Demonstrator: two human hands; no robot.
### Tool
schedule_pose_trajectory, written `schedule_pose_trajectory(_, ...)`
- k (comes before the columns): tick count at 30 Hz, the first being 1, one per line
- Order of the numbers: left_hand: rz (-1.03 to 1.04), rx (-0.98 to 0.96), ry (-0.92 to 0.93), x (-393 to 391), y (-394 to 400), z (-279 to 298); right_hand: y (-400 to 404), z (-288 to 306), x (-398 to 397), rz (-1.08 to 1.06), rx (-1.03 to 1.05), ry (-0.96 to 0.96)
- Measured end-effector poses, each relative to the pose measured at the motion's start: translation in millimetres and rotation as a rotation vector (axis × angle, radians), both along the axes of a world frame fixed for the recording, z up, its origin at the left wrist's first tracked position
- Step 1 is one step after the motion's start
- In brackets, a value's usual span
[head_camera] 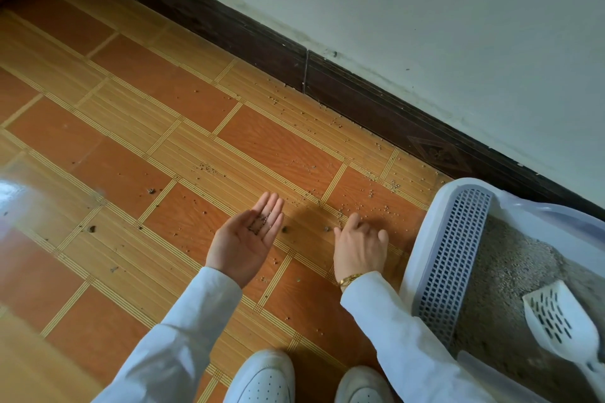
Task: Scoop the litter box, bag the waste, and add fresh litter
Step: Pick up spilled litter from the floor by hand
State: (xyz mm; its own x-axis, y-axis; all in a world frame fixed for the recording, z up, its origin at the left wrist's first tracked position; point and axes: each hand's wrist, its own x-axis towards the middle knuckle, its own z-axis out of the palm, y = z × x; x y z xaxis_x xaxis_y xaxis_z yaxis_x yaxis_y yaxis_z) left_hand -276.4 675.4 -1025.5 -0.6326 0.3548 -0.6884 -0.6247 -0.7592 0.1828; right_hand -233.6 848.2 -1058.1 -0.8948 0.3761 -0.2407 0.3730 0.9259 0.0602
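Cleanup of stray litter granules [370, 193] is the step we judge to be in hand. Our left hand [246, 239], centre frame, lies palm up with fingers straight, cupping a few granules. Our right hand [358, 247] is palm down on the tiled floor [131, 127], fingers curled to pick at grains; whether it pinches one we cannot tell. The litter box [425, 258] sits lower right, scoop [556, 321] resting in it. Next we likely tip the palmful into the box.

We note an orange and tan tiled floor [137, 114], a dark skirting board [327, 82] along its far edge, and a pale, scuffed wall [425, 10] above.
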Motion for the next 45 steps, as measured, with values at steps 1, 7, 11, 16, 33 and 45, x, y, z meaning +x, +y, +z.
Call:
schedule_pose_trajectory(1, 0.006, 0.001, -0.002, 0, -1, 1, -3, -4, -1, 0.005, 0.034, 0.02)
schedule_pose_trajectory(7, -0.018, -0.016, 0.003, 3, 2, 1, -14, -8, -6, 0.132, 0.097, 0.016)
schedule_pose_trajectory(11, -0.06, -0.055, 0.01, 7, 8, -2, -17, 12, -10, 0.175, -0.05, 0.134)
schedule_pose_trajectory(16, -0.14, -0.08, -0.029, 10, 15, -5, -57, 35, -5, 0.334, -0.385, 0.223)
schedule_pose_trajectory(33, 0.018, -0.057, 0.011, 3, -4, -3, -30, 26, -13, 0.323, -0.282, 0.164)
schedule_pose_trajectory(45, 0.053, -0.007, 0.015, 0, -5, 3, -31, 14, -33, 0.425, -0.3, 0.018)
